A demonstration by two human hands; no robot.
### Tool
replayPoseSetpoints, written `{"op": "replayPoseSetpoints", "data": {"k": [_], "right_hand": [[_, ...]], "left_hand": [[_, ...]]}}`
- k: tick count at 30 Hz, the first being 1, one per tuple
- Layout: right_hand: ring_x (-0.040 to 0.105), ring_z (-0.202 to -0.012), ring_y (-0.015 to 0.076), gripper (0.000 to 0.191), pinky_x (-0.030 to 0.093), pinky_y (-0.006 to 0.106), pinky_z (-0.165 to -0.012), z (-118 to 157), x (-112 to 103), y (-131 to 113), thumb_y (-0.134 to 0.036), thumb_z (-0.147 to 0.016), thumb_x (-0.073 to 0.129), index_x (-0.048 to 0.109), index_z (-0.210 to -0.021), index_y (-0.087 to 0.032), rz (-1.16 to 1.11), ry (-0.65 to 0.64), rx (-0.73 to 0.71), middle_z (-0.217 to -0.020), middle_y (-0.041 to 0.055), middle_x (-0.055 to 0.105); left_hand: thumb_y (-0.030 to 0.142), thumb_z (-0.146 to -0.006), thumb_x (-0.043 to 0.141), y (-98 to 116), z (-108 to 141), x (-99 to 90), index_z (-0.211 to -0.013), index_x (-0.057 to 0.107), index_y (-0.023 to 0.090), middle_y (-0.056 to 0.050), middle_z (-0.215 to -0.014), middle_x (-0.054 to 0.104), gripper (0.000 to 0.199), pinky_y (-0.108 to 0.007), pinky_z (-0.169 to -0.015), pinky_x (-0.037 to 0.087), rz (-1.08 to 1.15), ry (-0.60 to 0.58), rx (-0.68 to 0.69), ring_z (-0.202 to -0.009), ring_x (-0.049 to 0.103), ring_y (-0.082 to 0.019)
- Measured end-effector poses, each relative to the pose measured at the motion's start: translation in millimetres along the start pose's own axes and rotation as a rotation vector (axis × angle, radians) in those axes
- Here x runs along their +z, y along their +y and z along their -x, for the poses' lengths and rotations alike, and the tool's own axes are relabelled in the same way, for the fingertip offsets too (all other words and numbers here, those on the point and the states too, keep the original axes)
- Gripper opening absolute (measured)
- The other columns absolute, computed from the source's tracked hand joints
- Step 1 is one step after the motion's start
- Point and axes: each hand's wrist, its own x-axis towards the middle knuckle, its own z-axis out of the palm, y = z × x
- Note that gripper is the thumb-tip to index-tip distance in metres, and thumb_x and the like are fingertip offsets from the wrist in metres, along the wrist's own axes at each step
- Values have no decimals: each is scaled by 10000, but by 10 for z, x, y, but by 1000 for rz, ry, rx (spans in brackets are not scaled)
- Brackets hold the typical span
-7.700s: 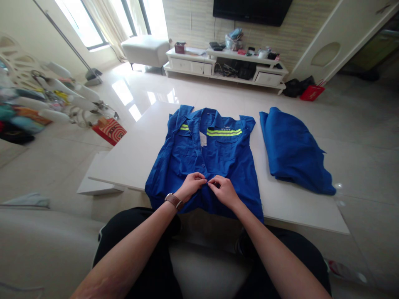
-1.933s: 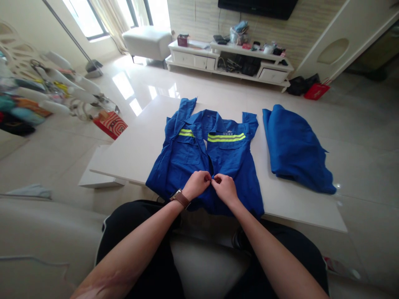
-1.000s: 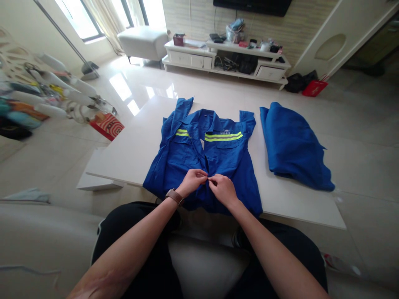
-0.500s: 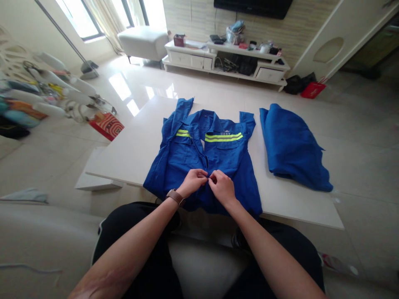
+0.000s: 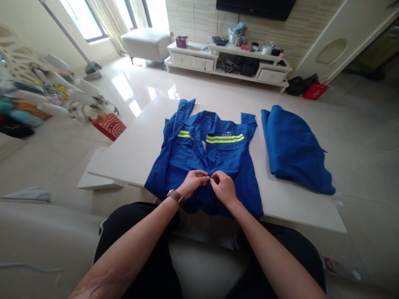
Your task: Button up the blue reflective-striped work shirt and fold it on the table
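A blue work jacket (image 5: 226, 155) with yellow-and-grey reflective stripes lies front up on the white table (image 5: 131, 145), its collar at the far side and its hem over the near edge. The upper front gapes apart. My left hand (image 5: 195, 182) pinches the jacket's front edge near the lower middle. Right beside it, my right hand (image 5: 223, 189) pinches the opposite edge, the fingertips of both almost touching. Whatever small part lies between the fingertips is hidden. A brown-strapped watch (image 5: 176, 197) sits on my left wrist.
A folded blue garment (image 5: 296, 145) rests on the table's right side. Left of the table stands a red patterned bag (image 5: 109, 124). Farther off are a white TV cabinet (image 5: 190, 61), an upholstered bench (image 5: 146, 43) and a red bag (image 5: 315, 90). My knees are under the near edge.
My fingers have shifted slightly at the jacket's front edges, still pinching. The whole view has moved a little; the jacket lies as before.
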Motion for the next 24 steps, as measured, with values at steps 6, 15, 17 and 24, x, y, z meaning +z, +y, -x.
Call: {"op": "replayPoseSetpoints", "data": {"k": [6, 15, 17, 24], "right_hand": [[623, -731, 165, 95, 444, 265, -721, -3, -3, -16, -202, -883, 590, 622, -795, -222, -6, -4, 24, -796, 13, 679], [629, -729, 162, 107, 431, 260, -701, 10, -3, -28, -250, -911, 590, 627, -814, -228, 8, -13, 48, -797, 7, 685], [629, -735, 165, 112, 424, 263, -699, 12, -3, -32, -250, -916, 584, 627, -815, -228, 22, -8, 49, -801, 10, 685], [617, -743, 165, 127, 396, 266, -686, 37, 37, -47, -243, -933, 564, 622, -822, -225, 59, -1, 17, -818, 15, 676]], "left_hand": [[90, -671, 794, -28, -9, 10, -846, 689, 110, -4, -703, 683, 205, -208, -628, 495, 50, 25, -25, -575, 602, -63], [111, -648, 780, -56, -24, -29, -818, 693, 119, 11, -667, 658, 191, -179, -558, 423, -2, 25, -6, -541, 552, -46], [129, -642, 787, -52, -25, -31, -819, 690, 123, 12, -666, 654, 201, -181, -564, 428, -5, 22, -10, -553, 558, -50], [167, -619, 788, -1, -10, -28, -726, 620, 144, 29, -643, 610, 200, -213, -627, 479, -70, -19, -53, -580, 575, -71]]}}
